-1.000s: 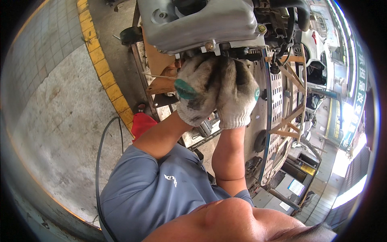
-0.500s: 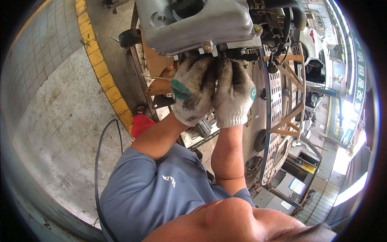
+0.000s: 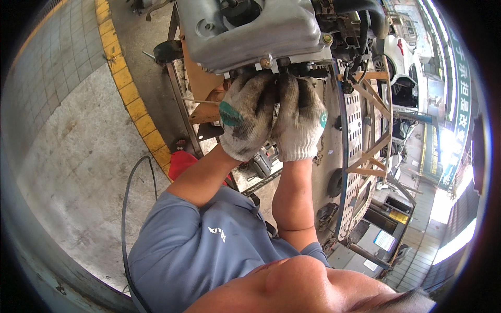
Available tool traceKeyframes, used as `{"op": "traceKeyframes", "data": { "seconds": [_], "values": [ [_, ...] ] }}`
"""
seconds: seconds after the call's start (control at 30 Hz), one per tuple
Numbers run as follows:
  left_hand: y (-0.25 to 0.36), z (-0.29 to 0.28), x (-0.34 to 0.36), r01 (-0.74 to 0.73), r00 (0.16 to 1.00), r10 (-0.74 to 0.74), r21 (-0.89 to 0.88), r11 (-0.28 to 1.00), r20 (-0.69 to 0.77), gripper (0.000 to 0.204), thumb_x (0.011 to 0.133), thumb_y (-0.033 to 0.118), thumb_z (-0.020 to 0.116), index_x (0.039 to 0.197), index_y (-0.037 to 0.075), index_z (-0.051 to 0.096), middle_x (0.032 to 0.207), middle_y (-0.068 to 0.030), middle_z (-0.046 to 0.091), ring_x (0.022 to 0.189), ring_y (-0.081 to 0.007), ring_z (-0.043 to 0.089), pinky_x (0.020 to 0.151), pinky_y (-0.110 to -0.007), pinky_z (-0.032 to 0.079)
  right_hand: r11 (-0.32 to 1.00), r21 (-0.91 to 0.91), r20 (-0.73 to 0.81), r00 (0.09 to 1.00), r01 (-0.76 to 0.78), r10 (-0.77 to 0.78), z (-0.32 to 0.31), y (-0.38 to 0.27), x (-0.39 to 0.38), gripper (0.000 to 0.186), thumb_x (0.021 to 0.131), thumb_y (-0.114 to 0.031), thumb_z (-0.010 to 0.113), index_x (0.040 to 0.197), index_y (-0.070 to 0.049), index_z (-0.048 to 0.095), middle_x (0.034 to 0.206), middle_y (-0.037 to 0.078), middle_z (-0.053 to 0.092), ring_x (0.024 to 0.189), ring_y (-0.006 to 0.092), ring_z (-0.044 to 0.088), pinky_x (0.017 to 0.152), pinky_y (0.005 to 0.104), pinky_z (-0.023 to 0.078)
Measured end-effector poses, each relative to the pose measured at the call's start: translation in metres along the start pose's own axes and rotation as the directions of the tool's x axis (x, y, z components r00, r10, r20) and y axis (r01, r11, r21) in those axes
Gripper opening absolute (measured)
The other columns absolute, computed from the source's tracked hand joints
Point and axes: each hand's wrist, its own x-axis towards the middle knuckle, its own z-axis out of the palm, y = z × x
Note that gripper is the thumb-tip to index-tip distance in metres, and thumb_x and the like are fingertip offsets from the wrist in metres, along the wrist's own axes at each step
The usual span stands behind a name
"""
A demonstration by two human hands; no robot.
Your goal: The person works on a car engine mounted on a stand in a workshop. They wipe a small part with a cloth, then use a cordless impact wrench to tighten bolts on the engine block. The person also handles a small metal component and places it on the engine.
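Stained white work gloves with green patches cover both my hands. My left hand and my right hand are side by side, nearly touching, against the near side of an engine. Above them is the engine's smooth grey metal cover, with a bolt at its lower edge. The fingers of both hands are bent and closed around dark parts just under that edge. Whatever they grip is hidden by the gloves and the cover.
Black hoses run along the engine's right side. A metal stand with a brown panel is below it on the left. Right of my hands is a perforated rack with wooden bars. A yellow floor line and a thin black cable lie left.
The whole scene has shifted very slightly to the left in view. Both hands keep their place under the cover's edge, with the fingers still bent.
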Motion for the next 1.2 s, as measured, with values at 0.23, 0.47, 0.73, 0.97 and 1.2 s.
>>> {"op": "traceKeyframes", "data": {
  "seconds": [0.23,0.47,0.73,0.97,1.2],
  "values": [
    [0.008,0.002,-0.002,0.122,0.990,-0.125,-0.059,0.991,-0.057,0.026,0.088,0.005,0.062,0.112,0.001,0.069,0.106,-0.0221,0.066,0.096,-0.0439,0.063,0.084,-0.048,0.052,0.994,0.061,-0.017,0.996,0.090,-0.089,0.005,0.009,-0.002,0.023,0.097,-0.016,0.068,0.114,0.000,0.068,0.101,0.019,0.075,0.091,0.0314,0.073,0.079,0.0388,0.055],
    [0.004,0.003,-0.002,0.104,0.993,-0.109,-0.089,0.991,-0.050,0.027,0.088,0.005,0.062,0.114,0.002,0.069,0.110,-0.0218,0.066,0.100,-0.0434,0.063,0.089,-0.049,0.051,0.997,-0.060,-0.009,0.999,0.041,-0.042,0.003,0.000,-0.001,0.024,0.099,-0.020,0.067,0.113,0.000,0.069,0.102,0.021,0.074,0.092,0.0361,0.072,0.080,0.0412,0.055],
    [0.001,0.002,-0.007,0.024,0.998,-0.024,0.002,1.000,-0.065,0.028,0.088,0.005,0.062,0.115,0.001,0.068,0.114,-0.0228,0.065,0.102,-0.0434,0.064,0.091,-0.049,0.052,0.997,-0.057,-0.006,0.999,0.044,-0.044,0.004,0.000,-0.004,0.027,0.102,-0.023,0.063,0.112,0.001,0.070,0.101,0.021,0.074,0.092,0.0294,0.071,0.081,0.0382,0.053],
    [-0.002,0.008,-0.006,0.034,0.993,-0.044,-0.095,0.995,-0.109,0.024,0.090,0.006,0.062,0.112,0.001,0.069,0.105,-0.0222,0.067,0.098,-0.0420,0.065,0.086,-0.048,0.052,0.986,-0.160,0.071,0.997,0.034,-0.023,-0.003,0.004,-0.001,0.028,0.101,-0.024,0.065,0.117,-0.001,0.069,0.105,0.021,0.074,0.097,0.0348,0.072,0.085,0.0395,0.056],
    [0.002,0.009,-0.014,0.125,0.991,-0.123,0.024,0.992,-0.048,0.031,0.091,0.009,0.079,0.119,-0.001,0.068,0.112,-0.0121,0.071,0.097,-0.0207,0.069,0.086,-0.033,0.056,0.851,0.422,0.233,0.945,-0.313,0.231,-0.058,0.061,-0.074,0.023,0.106,-0.015,0.058,0.117,0.001,0.069,0.098,0.004,0.072,0.074,0.0058,0.058,0.065,0.0216,0.048]
  ]
}}
